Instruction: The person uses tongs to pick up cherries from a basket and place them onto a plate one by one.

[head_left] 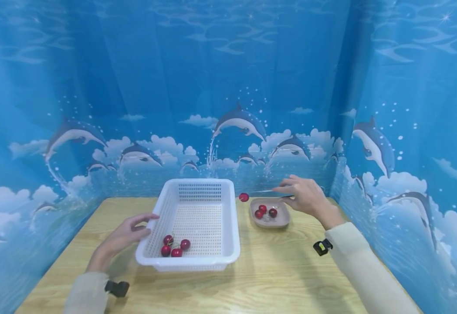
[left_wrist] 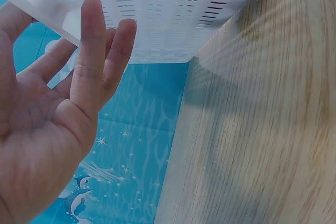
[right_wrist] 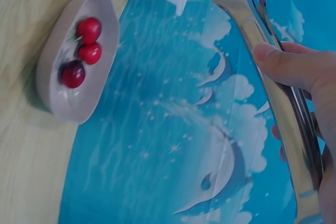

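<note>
My left hand (head_left: 128,233) holds the left rim of a white perforated plastic basket (head_left: 236,244); in the left wrist view, some fingers lie against its outer wall and others pass behind the rim. Several dark red cherries (head_left: 176,252) with stems lie in its near left corner. My right hand (head_left: 304,196) grips metal tongs (right_wrist: 273,93). At the tongs' tips a cherry (head_left: 244,197) hangs between the basket and a small pinkish-beige bowl (head_left: 269,223). Inside the bowl are 3 cherries (right_wrist: 73,74), one darker than the others.
Both containers stand on a light wood-grain table (head_left: 275,279). A blue curtain (head_left: 197,87) printed with dolphins and clouds encloses the back and both sides, close behind the basket and bowl.
</note>
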`<control>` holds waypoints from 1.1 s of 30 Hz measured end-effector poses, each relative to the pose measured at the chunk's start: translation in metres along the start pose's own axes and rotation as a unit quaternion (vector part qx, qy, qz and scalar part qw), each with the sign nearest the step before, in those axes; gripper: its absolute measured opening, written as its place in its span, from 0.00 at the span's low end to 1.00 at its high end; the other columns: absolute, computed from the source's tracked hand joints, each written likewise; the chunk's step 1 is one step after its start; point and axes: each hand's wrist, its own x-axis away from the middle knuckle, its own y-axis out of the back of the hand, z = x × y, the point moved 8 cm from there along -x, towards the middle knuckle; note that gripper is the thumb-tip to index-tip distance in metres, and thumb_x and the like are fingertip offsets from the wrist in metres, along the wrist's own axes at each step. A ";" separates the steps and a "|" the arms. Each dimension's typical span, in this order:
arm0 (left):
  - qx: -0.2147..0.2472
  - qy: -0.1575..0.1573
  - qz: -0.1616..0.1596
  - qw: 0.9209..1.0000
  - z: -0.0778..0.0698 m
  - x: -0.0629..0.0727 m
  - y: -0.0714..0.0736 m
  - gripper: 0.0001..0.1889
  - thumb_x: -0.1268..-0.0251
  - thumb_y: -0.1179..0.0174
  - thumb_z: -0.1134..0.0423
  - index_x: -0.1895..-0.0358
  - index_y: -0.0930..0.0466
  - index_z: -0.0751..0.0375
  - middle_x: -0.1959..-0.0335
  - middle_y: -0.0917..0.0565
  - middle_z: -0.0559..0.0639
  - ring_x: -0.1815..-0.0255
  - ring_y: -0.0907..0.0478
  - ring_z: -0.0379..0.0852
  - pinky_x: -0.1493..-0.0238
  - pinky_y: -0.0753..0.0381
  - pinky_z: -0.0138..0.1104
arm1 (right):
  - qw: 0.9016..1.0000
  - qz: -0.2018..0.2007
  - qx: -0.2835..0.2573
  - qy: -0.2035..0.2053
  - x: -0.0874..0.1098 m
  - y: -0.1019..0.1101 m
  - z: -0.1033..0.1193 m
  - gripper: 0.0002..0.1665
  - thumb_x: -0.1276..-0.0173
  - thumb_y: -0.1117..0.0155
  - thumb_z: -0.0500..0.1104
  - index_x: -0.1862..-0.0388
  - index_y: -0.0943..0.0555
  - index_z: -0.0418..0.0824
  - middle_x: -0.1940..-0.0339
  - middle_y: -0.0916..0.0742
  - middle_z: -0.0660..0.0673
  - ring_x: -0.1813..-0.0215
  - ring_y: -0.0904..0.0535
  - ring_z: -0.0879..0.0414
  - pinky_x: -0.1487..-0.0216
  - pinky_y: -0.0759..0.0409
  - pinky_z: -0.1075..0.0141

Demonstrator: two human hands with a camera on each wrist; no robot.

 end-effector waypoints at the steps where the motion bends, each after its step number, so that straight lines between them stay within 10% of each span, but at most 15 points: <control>1: 0.001 0.001 0.000 1.000 0.000 0.000 0.000 0.29 0.24 0.43 0.62 0.25 0.35 0.68 0.23 0.38 0.77 0.31 0.27 0.76 0.42 0.12 0.53 | 1.000 -0.001 -0.001 -0.002 0.002 -0.001 -0.003 0.20 0.43 0.18 0.44 0.50 0.09 0.55 0.58 0.08 0.52 0.63 0.18 0.57 0.81 0.35 0.75; 22: 0.004 0.003 0.002 1.000 0.002 0.000 -0.001 0.29 0.24 0.43 0.62 0.25 0.36 0.67 0.23 0.39 0.77 0.31 0.26 0.74 0.42 0.12 0.51 | 0.997 0.013 -0.022 -0.074 0.053 -0.032 -0.054 0.19 0.44 0.18 0.46 0.52 0.08 0.54 0.60 0.09 0.50 0.69 0.23 0.58 0.84 0.41 0.74; 33: 0.008 -0.002 0.003 1.000 0.001 0.000 0.000 0.29 0.24 0.43 0.63 0.25 0.36 0.68 0.23 0.39 0.77 0.31 0.27 0.75 0.41 0.13 0.53 | 0.984 0.113 -0.024 -0.133 0.074 -0.053 -0.072 0.21 0.40 0.21 0.47 0.46 0.10 0.52 0.54 0.11 0.45 0.64 0.19 0.53 0.82 0.38 0.71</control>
